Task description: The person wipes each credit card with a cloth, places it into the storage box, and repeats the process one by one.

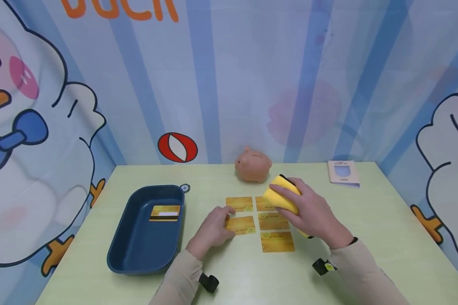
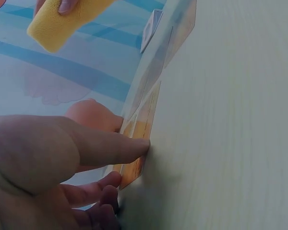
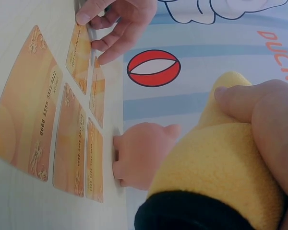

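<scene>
My left hand [image 1: 213, 226] rests at the left end of a slightly askew gold bank card [image 1: 241, 225]. In the left wrist view its thumb [image 2: 117, 147] lies straight against the card's edge, with the fingers spread toward the far side. The index fingertip is beside the gold card [image 1: 239, 204] behind it. Above the right column of cards, my right hand [image 1: 316, 207] grips a folded yellow cloth [image 3: 206, 158] with black trim. The front card [image 1: 277, 242] and middle card [image 1: 273, 221] of that column show fully; the cloth partly hides the back one [image 1: 264, 204].
At the left stands a dark blue tray [image 1: 137, 254] with a gold card [image 1: 165, 213] inside, its striped back up. A pink piggy bank [image 1: 253, 166] stands behind the cards. Near the back right lies a pale pink booklet [image 1: 342, 173]. A small round disc [image 1: 185, 187] touches the tray's corner.
</scene>
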Demonstrator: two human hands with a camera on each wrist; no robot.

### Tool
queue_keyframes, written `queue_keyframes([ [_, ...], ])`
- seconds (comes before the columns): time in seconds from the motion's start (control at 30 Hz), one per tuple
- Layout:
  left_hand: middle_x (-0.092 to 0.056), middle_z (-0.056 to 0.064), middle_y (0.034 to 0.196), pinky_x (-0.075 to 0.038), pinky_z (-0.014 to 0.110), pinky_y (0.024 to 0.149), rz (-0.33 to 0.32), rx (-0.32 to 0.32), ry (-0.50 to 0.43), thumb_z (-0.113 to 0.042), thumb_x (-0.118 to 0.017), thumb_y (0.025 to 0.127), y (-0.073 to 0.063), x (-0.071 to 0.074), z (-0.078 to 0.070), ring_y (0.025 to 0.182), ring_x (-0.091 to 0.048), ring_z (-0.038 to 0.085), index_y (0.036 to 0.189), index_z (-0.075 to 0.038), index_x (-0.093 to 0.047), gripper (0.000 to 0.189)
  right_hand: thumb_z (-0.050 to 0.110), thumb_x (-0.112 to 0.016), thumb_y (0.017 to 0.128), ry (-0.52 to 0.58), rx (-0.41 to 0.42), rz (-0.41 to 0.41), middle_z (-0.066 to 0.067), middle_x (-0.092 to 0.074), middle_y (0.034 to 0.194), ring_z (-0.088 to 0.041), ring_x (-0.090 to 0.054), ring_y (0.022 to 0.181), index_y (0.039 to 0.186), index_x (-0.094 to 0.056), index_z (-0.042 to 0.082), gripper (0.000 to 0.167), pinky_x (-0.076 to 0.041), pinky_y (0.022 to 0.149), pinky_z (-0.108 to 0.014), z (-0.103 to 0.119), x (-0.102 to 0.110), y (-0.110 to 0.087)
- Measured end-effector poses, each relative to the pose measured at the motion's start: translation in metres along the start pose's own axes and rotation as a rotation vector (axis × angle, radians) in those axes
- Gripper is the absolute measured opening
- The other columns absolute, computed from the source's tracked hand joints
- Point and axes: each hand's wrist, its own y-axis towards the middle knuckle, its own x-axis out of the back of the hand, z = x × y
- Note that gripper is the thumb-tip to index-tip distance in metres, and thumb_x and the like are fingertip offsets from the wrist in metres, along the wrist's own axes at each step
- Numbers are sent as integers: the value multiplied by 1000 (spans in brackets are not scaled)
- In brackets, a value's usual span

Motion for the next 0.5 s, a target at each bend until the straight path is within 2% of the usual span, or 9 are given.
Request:
queue_keyframes([
  [0.13, -56, 9, 107, -49, 41, 89, 13, -1, 16, -8, -87, 84, -1, 0, 0, 94, -51, 22, 128, -5, -64, 50, 30, -81, 93, 4, 1, 4, -20, -53, 142, -30, -63, 99, 150, -59, 30, 60, -57, 69, -42, 1, -1, 0],
  [0.27, -53, 7, 103, -45, 37, 83, -1, -3, 48, -10, -88, 83, -2, -1, 0, 95, -48, 22, 124, -4, -67, 47, 30, -80, 93, 1, 12, 0, -20, -53, 142, -30, -62, 100, 150, -58, 29, 60, -58, 70, -43, 2, -2, 1],
  [0.5, -59, 9, 114, -49, 42, 88, -57, 43, 49, -12, -88, 83, -5, -2, 0, 100, -51, 25, 125, -11, -68, 46, 30, -80, 93, 3, 18, 1, -20, -53, 142, -31, -62, 100, 150, -58, 29, 61, -59, 71, -45, 3, -1, 5],
])
